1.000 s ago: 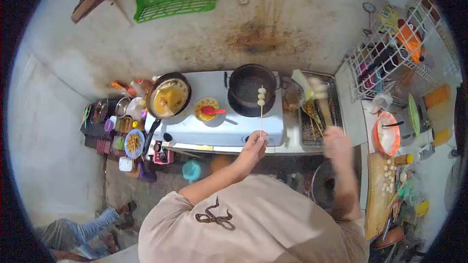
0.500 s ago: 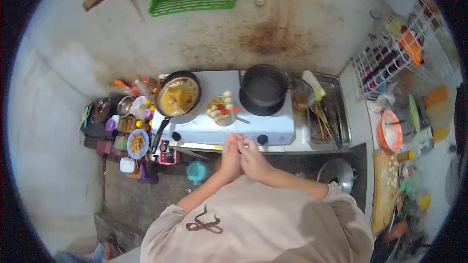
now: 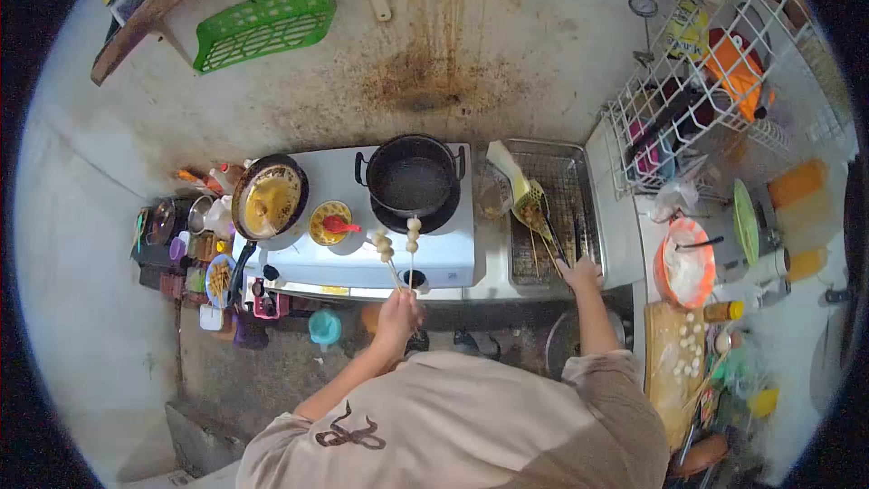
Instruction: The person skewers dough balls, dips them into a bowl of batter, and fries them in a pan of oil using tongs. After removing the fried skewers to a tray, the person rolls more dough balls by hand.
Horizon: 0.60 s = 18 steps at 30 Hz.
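My left hand (image 3: 397, 319) is closed round the lower ends of two skewers of white balls (image 3: 412, 235), raised in front of the stove. The balls stand near the black pot (image 3: 412, 177) and a small bowl of yellow liquid (image 3: 319, 234) with a red spoon (image 3: 339, 225). At the right, my right hand (image 3: 581, 273) has its fingers closed at the near end of a long dark utensil (image 3: 554, 234), over the metal tray (image 3: 590, 208). A pale green-white strip (image 3: 509, 167) and several thin sticks (image 3: 536, 256) lie in that tray beside it.
A frying pan (image 3: 270, 201) with yellow liquid sits on the left of the white stove (image 3: 362, 267). Further left is a plate of skewers (image 3: 219, 279). On the right stand an orange bowl of white powder (image 3: 686, 263), a wooden board (image 3: 665, 380) with white balls and a wire rack (image 3: 625, 154).
My hands, together in front of the stove earlier, are now apart. The left keeps the skewers upright; the right has moved to the tray's utensil. The view has shifted right.
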{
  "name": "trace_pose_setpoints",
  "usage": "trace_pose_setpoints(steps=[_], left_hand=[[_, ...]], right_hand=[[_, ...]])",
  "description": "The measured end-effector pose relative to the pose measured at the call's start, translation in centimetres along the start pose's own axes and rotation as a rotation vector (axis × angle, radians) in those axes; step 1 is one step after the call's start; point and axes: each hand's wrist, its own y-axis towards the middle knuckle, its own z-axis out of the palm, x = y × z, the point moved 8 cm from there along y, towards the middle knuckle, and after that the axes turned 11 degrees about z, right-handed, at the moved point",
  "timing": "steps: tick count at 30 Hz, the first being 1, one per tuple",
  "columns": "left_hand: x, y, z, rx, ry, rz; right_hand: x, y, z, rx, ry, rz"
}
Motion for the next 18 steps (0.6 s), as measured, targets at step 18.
trace_pose_setpoints(steps=[18], left_hand=[[-2.8,-0.8,-9.6,-0.089,-0.332,0.101]], right_hand=[[-4.1,-0.2,1.5,-0.420,0.664,-0.242]])
